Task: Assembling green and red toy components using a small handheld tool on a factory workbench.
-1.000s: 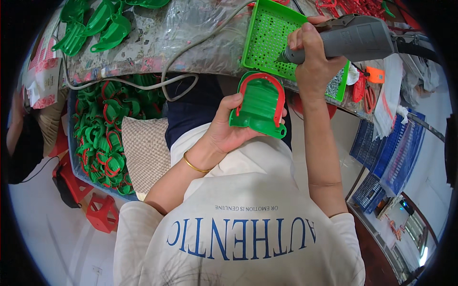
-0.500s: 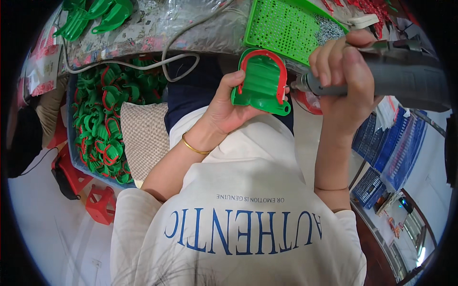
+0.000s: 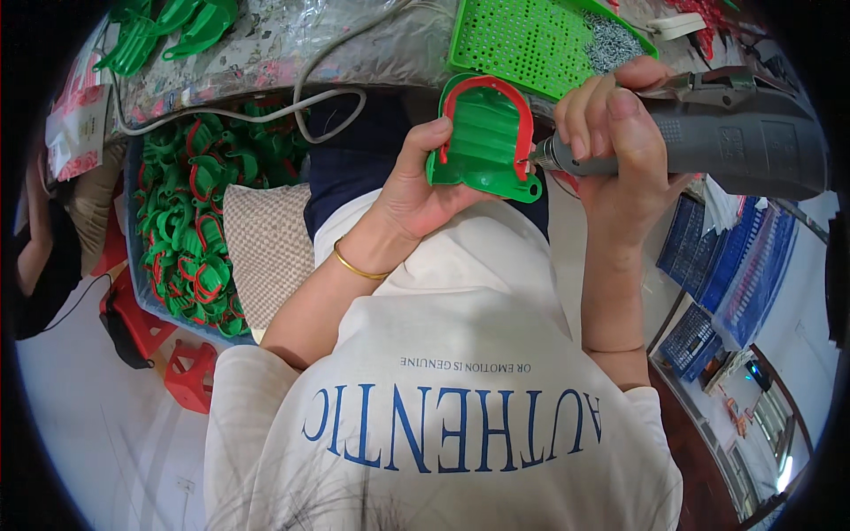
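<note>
My left hand (image 3: 414,184) is closed round a green plastic scoop-like part (image 3: 482,133), thumb along its left edge and fingers underneath. A red U-shaped strip (image 3: 524,113) arches over the part's upper rim, its ends reaching down both sides. In my right hand (image 3: 630,146) is a grey electric screwdriver (image 3: 739,142), lying almost level and pointing left. Its tip meets the lower right end of the red strip; whether a screw sits there is too small to tell.
Ahead, a green perforated tray (image 3: 509,44) holds small metal screws (image 3: 611,44) on the worktable. More green parts (image 3: 199,26) lie at its far left, near a grey cable (image 3: 310,66). A blue bin (image 3: 137,257) of green-and-red pieces stands left. Another person's arm (image 3: 35,230) shows at the far left.
The screwdriver has moved left and its tip has come up to the red strip's right end. The green part has risen slightly in view, still in my left hand.
</note>
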Demonstrator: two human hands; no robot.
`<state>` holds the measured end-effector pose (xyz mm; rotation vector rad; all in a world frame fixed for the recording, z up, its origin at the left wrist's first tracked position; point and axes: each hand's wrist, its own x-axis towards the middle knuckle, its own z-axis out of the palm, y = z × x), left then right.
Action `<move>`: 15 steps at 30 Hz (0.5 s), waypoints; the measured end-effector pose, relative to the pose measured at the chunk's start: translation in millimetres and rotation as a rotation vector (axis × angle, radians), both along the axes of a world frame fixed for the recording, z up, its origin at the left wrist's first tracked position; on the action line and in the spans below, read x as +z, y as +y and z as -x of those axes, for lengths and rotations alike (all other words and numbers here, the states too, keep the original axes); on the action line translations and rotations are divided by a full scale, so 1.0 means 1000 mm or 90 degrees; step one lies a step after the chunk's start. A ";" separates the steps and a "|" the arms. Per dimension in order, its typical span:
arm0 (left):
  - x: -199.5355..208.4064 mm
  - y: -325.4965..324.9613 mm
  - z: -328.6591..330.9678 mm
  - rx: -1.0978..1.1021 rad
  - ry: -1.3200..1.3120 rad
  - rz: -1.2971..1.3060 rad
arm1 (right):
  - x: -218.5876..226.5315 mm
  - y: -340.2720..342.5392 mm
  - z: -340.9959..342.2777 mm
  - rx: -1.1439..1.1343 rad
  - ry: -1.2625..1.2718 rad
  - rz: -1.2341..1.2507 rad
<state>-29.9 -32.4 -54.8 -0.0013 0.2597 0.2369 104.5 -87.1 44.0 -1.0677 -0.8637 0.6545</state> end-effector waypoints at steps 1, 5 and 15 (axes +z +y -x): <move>0.000 0.000 -0.001 0.003 0.003 0.001 | 0.000 0.000 0.000 0.000 0.000 0.005; -0.004 -0.001 -0.002 0.017 -0.003 0.014 | 0.000 0.003 0.000 0.026 0.003 -0.017; 0.006 0.000 0.005 0.012 -0.029 0.072 | 0.006 -0.002 -0.001 0.055 0.001 -0.026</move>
